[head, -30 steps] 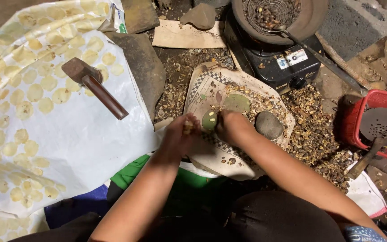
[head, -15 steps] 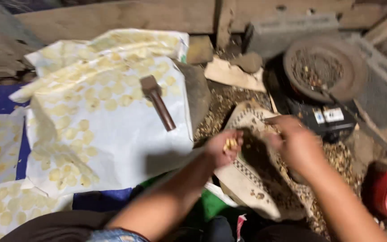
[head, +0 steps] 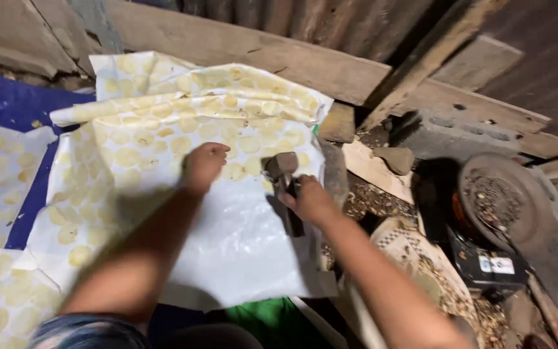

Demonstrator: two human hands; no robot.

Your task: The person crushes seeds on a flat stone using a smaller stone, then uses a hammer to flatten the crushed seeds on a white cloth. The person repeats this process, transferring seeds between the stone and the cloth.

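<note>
Two hands: right (head: 308, 200) grips hammer (head: 283, 184), left (head: 203, 165) presses white sheet (head: 227, 245).

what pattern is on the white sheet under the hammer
Rows of pale yellow round discs on the white sheet, best seen in the head view.

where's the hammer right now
In the head view the hammer sits just right of centre, gripped by the right hand over the right edge of the white sheet of flattened yellow discs, with the left hand to its left.
</note>
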